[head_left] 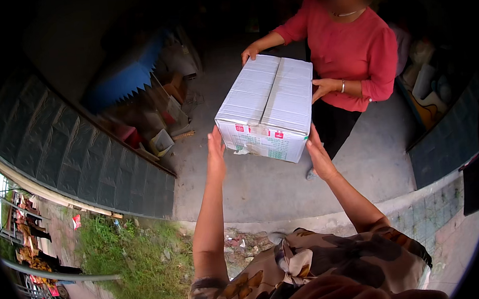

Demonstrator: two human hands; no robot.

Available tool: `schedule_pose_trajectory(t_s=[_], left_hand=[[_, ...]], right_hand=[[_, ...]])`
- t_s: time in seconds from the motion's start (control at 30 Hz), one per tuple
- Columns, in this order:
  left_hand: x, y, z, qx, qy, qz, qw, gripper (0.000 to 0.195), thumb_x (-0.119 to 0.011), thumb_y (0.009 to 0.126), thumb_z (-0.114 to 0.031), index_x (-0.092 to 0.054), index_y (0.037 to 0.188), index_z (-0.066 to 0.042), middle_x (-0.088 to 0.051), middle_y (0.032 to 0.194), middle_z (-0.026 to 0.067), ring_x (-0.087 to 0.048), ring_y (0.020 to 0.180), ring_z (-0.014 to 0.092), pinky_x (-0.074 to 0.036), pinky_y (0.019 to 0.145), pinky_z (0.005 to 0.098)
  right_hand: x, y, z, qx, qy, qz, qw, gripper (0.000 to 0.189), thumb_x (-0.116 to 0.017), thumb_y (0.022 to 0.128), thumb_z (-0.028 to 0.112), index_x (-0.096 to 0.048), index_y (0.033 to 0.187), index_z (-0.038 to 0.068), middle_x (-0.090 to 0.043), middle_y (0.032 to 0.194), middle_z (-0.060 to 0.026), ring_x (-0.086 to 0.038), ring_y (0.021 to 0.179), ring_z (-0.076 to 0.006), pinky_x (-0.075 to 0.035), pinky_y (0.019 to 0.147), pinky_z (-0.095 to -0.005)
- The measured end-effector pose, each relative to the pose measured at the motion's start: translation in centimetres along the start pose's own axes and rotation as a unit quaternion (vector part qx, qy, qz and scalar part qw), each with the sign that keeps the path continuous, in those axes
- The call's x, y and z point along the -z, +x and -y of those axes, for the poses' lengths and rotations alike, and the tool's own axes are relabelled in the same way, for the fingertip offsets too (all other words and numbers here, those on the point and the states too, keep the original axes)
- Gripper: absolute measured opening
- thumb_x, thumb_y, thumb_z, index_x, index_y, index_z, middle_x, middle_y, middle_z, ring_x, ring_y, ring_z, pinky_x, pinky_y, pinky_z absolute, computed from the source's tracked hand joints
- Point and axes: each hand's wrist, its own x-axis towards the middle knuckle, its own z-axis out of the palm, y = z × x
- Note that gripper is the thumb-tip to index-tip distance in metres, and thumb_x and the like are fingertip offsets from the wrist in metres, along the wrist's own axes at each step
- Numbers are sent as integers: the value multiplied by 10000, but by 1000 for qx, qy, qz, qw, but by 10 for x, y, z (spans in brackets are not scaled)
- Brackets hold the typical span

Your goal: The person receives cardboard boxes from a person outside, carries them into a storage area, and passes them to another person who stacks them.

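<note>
A white cardboard box (pixel 266 90), taped along its top seam, is held up off the floor in front of me. Its near side bears red and green printing, and a torn flap hangs at its lower edge. My left hand (pixel 216 151) presses on the near left corner, fingers upright. At the near right corner, my right hand (pixel 320 152) lies against the side, its fingertips partly hidden by the box. Another person in a pink top (pixel 344 52) also holds the box, one hand (pixel 251 53) at the far left corner, the other hand (pixel 322 87) on the right side.
A concrete floor (pixel 242 194) stretches into a dark doorway. Dark tiled walls (pixel 113 169) flank it on both sides. A blue jagged-edged sheet (pixel 126 80) and boxes stand at left, with piled goods (pixel 424 80) at right. A raised sill (pixel 322 220) and grass (pixel 135 254) lie on my side.
</note>
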Motion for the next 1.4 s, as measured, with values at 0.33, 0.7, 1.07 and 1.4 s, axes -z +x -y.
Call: schedule_pose_trajectory(t_s=[0.33,0.7,1.07,1.4], left_hand=[[180,-293,196,392,-120,-206,888,881,-400,874,-709,-161,1521,-160,-357,1486,159,-436,1279,393,-365,1020,527],[208,-554,197,224,-344,-515,752,970,-454,794,-772,-178,1523,-193,-208,1557,157,-306,1368,412,-318,1050,572],[153,-747,143,52,-371,-635,676,978,-409,826,-768,-119,1533,-157,-170,1572,154,-261,1398,394,-268,1089,552],[68,-945,184,-114,-433,-773,449,982,-388,840,-757,-64,1534,-142,-85,1583,174,-179,1425,408,-198,1101,608]], right_hand=[[-65,-106,-99,-313,2,242,918,674,-518,980,349,-202,1508,73,-264,1542,-134,-272,1413,-228,-262,1122,-332],[-161,-159,-115,-369,26,372,851,639,-431,994,428,-221,1508,111,-281,1533,-137,-260,1418,-277,-261,1121,-409],[-304,-333,-127,-430,11,627,650,636,-352,1014,449,-165,1520,114,-184,1570,-149,-180,1449,-293,-177,1155,-463],[-412,-435,-88,-364,-6,754,547,616,-343,1021,427,-179,1515,99,-207,1566,-135,-206,1444,-269,-209,1147,-434]])
